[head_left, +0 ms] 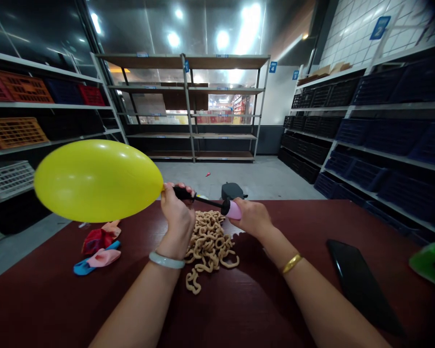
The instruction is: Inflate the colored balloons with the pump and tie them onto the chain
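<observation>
A large inflated yellow balloon stretches out to the left above the table. My left hand is closed around its neck and the black nozzle end of a balloon pump; the fingers hide the exact joint. The pump's black rod shows between my hands, drawn out of its pink body. My right hand wraps round that pink body. Beneath both hands lies a pile of tan, curled, ring-like pieces. Several limp balloons in pink, blue and red rest on the left of the table.
The dark red table carries a black phone at the right, with a green object beyond it. A grey item shows past the far edge. Shelves stand behind, and crates fill racks on both sides.
</observation>
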`<action>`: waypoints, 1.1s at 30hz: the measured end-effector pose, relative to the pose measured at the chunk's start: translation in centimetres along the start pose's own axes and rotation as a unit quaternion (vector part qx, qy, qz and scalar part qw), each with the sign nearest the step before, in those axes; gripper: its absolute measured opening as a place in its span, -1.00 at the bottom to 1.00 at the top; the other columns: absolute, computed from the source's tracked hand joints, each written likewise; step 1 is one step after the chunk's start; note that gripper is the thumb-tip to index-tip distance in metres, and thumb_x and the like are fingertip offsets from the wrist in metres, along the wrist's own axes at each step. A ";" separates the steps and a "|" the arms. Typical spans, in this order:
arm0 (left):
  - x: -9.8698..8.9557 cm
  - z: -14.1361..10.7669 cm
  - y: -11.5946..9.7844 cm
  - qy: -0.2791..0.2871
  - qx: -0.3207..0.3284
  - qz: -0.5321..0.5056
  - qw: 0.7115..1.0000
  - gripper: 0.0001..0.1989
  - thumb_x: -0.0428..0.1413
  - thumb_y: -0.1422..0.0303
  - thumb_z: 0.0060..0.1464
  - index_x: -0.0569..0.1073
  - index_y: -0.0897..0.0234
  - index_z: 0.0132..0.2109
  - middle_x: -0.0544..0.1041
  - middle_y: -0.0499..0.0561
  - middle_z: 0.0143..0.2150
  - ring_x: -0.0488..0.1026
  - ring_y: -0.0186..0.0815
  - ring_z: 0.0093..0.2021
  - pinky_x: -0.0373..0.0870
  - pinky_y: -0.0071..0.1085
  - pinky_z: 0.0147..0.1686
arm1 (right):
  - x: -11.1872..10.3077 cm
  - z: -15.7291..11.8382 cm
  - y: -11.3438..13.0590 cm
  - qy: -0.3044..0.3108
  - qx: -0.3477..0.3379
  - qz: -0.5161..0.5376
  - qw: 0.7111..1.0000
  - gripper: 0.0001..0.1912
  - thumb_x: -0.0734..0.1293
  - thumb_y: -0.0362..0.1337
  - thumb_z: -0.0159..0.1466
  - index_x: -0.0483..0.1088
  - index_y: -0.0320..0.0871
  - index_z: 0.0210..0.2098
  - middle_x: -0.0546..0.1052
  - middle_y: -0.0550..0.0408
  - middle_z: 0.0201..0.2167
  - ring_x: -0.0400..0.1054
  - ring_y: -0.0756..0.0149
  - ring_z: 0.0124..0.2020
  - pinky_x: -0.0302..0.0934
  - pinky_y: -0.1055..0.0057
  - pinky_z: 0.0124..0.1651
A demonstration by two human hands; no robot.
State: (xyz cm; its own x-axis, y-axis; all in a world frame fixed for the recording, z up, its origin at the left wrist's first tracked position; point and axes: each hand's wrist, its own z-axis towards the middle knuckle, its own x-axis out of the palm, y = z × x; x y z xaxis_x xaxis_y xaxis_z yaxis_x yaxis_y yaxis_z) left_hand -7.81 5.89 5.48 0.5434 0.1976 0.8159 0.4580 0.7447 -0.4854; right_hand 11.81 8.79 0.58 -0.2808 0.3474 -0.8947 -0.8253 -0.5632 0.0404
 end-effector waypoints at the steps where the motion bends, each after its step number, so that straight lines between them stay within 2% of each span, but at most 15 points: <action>1: 0.2 -0.7 0.5 0.003 -0.012 -0.002 1.000 -0.74 0.11 0.17 0.10 0.22 0.21 -0.29 0.34 -0.09 -0.47 0.35 -0.37 -0.51 0.27 -0.46 -0.53 | -0.2 0.0 0.2 0.002 0.001 -0.001 1.000 -0.54 0.30 0.00 0.16 0.30 -0.12 -0.04 0.53 -0.03 -0.21 0.42 0.16 -0.26 0.11 0.37 -0.32; 7: 1.3 -5.1 2.8 0.028 -0.082 -0.008 0.996 -0.75 0.11 0.17 0.11 0.23 0.21 -0.28 0.35 -0.08 -0.43 0.36 -0.39 -0.49 0.34 -0.41 -0.45 | -1.6 -0.2 1.9 0.015 0.015 0.000 1.000 -0.54 0.28 0.01 0.17 0.28 -0.09 -0.01 0.53 -0.02 -0.20 0.43 0.14 -0.24 0.13 0.36 -0.30; 11: 1.7 -5.8 2.6 0.031 -0.081 -0.015 0.996 -0.75 0.12 0.18 0.11 0.24 0.22 -0.27 0.34 -0.08 -0.44 0.35 -0.39 -0.49 0.33 -0.43 -0.46 | -2.2 -0.3 2.7 0.020 0.019 0.007 1.000 -0.55 0.28 0.01 0.19 0.28 -0.09 -0.02 0.53 -0.03 -0.20 0.43 0.14 -0.23 0.15 0.37 -0.28; 17: 1.2 -4.1 2.0 0.023 -0.094 -0.003 0.995 -0.75 0.13 0.19 0.09 0.23 0.22 -0.31 0.33 -0.08 -0.46 0.35 -0.38 -0.52 0.28 -0.44 -0.53 | -1.8 -0.2 3.0 0.024 0.012 0.023 0.999 -0.56 0.25 0.05 0.21 0.27 -0.06 -0.02 0.53 0.00 -0.18 0.44 0.15 -0.21 0.17 0.36 -0.27; 22: -0.3 -0.1 0.2 -0.025 -0.057 0.017 0.998 -0.75 0.12 0.20 0.08 0.23 0.22 -0.31 0.34 -0.10 -0.50 0.35 -0.37 -0.55 0.26 -0.44 -0.55 | -1.0 0.0 1.8 0.052 0.012 0.009 0.999 -0.53 0.27 0.06 0.20 0.28 -0.07 -0.01 0.53 -0.03 -0.15 0.44 0.12 -0.16 0.19 0.33 -0.22; 26: -1.5 2.8 -1.7 -0.064 -0.022 0.023 0.997 -0.80 0.06 0.23 0.12 0.21 0.21 -0.33 0.32 -0.10 -0.51 0.34 -0.37 -0.57 0.24 -0.45 -0.56 | -0.4 0.1 0.5 0.040 -0.010 0.007 0.999 -0.55 0.30 0.00 0.18 0.28 -0.08 -0.02 0.53 -0.01 -0.14 0.44 0.14 -0.18 0.18 0.34 -0.24; 29: -1.7 3.3 -2.1 -0.056 0.000 0.020 0.998 -0.81 0.04 0.23 0.14 0.21 0.21 -0.33 0.32 -0.10 -0.50 0.33 -0.37 -0.57 0.23 -0.44 -0.56 | -0.1 0.1 -0.1 0.025 -0.011 0.006 1.000 -0.57 0.30 0.00 0.18 0.30 -0.10 -0.05 0.53 -0.01 -0.18 0.44 0.16 -0.21 0.15 0.36 -0.28; 33: -1.2 2.4 -1.7 -0.040 0.028 0.022 0.999 -0.76 0.09 0.18 0.10 0.21 0.21 -0.31 0.32 -0.10 -0.49 0.33 -0.38 -0.55 0.22 -0.46 -0.56 | 0.2 0.0 -0.5 0.010 -0.003 -0.001 1.000 -0.55 0.30 0.00 0.16 0.31 -0.12 -0.05 0.54 -0.01 -0.22 0.44 0.16 -0.25 0.13 0.36 -0.31</action>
State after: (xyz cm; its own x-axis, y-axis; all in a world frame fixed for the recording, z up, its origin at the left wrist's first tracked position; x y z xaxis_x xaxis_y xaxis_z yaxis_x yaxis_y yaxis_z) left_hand -10.96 5.95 6.10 0.5040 0.2797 0.8171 0.3938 0.7676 -0.5056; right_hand 12.20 9.13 0.42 -0.2690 0.3332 -0.9037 -0.8225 -0.5677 0.0356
